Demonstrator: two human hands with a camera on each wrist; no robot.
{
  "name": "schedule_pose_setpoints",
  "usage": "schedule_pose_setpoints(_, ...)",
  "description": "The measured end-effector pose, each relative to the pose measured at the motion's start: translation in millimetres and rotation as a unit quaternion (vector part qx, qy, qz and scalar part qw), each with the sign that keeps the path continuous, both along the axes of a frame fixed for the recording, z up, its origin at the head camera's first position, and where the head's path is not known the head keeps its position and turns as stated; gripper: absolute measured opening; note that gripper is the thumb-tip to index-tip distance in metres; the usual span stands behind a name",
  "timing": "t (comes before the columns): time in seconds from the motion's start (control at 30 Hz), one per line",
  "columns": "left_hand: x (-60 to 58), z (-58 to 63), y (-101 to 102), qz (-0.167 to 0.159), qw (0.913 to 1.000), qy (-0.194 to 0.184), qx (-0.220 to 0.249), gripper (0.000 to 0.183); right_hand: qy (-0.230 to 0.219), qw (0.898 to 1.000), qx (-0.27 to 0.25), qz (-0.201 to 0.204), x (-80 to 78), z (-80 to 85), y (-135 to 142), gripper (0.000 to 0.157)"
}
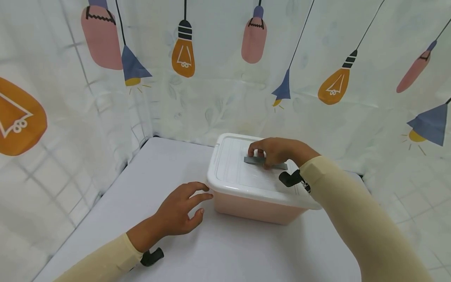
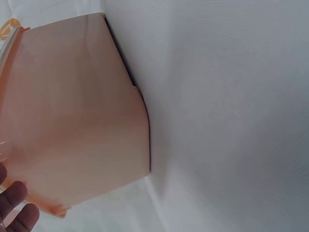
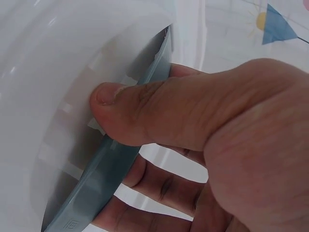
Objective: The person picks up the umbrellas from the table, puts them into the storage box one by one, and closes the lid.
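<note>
A pink plastic storage box (image 1: 253,207) with a white lid (image 1: 230,166) stands upright on the table. Across the top of the lid runs a grey handle (image 1: 251,160), which my right hand (image 1: 280,150) grips. In the right wrist view the thumb lies over one side of the handle (image 3: 99,179), with the other fingers curled under its far side. My left hand (image 1: 177,213) is at the box's near left corner, fingers loosely spread and holding nothing, fingertips right by the lid's rim. The left wrist view shows its fingertips (image 2: 24,217) beside the box wall (image 2: 82,106).
A pale cloth covers the table (image 1: 169,160). Behind and beside it hangs a white curtain (image 1: 218,90) printed with lamps and bulbs. Small black cameras (image 1: 152,257) are worn at both wrists.
</note>
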State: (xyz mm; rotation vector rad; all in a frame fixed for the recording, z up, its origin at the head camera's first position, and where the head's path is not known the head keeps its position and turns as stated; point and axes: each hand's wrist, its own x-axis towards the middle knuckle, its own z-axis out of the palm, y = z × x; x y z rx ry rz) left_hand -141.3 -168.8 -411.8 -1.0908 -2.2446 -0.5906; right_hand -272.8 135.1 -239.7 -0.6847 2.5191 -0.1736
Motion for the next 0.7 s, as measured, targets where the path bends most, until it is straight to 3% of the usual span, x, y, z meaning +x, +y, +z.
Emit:
schedule_pose_setpoints(0.23, -0.4, -2.2, -0.8, 0.017, 0.9993, 0.023, 0.025, 0.009, 0.008, 1.000, -0.003, 0.000, -1.0, -5.6, -0.1, 0.055)
schedule_pose_setpoints(0.4, -2.2, -3.2, -0.6, 0.011, 0.9977, 0.048, 0.046, 0.007, 0.014, 1.000, -0.005, 0.005, -0.6, -6.7, -0.7, 0.055)
schedule_pose_setpoints(0.7, -2.6, -2.5, -0.2, 0.005, 0.9964, 0.059, 0.060, 0.007, 0.026, 1.000, -0.012, -0.004, 0.9, -9.0, 1.9, 0.055)
